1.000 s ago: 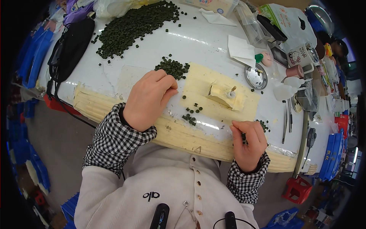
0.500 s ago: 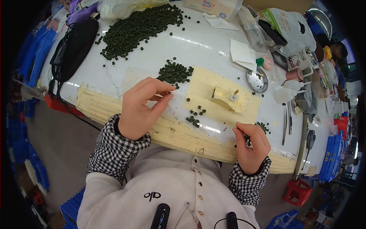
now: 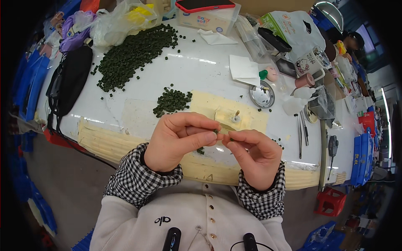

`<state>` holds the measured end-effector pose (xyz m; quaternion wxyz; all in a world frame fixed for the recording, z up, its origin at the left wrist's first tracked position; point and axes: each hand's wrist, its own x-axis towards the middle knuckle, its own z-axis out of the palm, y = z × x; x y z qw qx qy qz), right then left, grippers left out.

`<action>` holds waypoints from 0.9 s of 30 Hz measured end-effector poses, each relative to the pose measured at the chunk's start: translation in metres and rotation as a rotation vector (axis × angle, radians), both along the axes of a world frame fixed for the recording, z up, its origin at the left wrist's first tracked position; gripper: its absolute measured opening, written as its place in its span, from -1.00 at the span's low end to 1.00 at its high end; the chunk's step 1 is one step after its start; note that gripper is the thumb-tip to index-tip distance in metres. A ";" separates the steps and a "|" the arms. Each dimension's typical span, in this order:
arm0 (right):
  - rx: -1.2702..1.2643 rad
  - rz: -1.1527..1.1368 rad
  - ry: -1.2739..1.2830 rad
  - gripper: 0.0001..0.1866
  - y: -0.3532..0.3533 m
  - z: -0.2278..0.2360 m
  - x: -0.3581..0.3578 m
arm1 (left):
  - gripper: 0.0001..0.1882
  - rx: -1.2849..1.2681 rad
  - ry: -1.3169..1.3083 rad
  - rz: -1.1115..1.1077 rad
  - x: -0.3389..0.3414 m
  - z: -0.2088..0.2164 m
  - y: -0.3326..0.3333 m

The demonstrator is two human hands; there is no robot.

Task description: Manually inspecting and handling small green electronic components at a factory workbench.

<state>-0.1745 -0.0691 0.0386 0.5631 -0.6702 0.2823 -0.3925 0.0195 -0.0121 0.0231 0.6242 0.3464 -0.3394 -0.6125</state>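
My left hand [image 3: 178,140] and my right hand [image 3: 254,155] meet fingertip to fingertip above the near edge of the white table [image 3: 201,73]. My left thumb and forefinger pinch a small dark green bead [image 3: 216,131]. My right fingertips pinch something tiny and green beside it; I cannot tell what. Just beyond the hands lies a small heap of green beads [image 3: 171,101] next to a pale yellow mat [image 3: 228,112] with a small block and peg on it. A few loose beads [image 3: 201,150] lie under my hands.
A large spread of green beads [image 3: 132,54] lies at the far left beside a black bag [image 3: 69,79]. A round metal lid [image 3: 261,94], white paper [image 3: 244,69], tweezers [image 3: 302,130], a mug [image 3: 312,62] and boxes crowd the right side. A red stool [image 3: 331,201] stands below.
Both hands lifted off the table and came together in front of me. The left hand picked up a bead from the mat area; the right hand moved left and up.
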 end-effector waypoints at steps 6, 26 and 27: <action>0.201 0.047 -0.129 -0.79 -0.003 -0.010 -0.002 | -0.79 -0.040 -0.043 -0.005 -0.003 -0.008 -0.003; -0.083 -0.014 0.033 -0.81 -0.004 -0.015 0.001 | -0.80 -0.174 -0.248 0.086 -0.008 -0.012 0.005; -0.079 -0.021 0.030 -0.81 -0.003 -0.015 0.002 | -0.80 -0.170 -0.260 0.096 -0.008 -0.011 0.005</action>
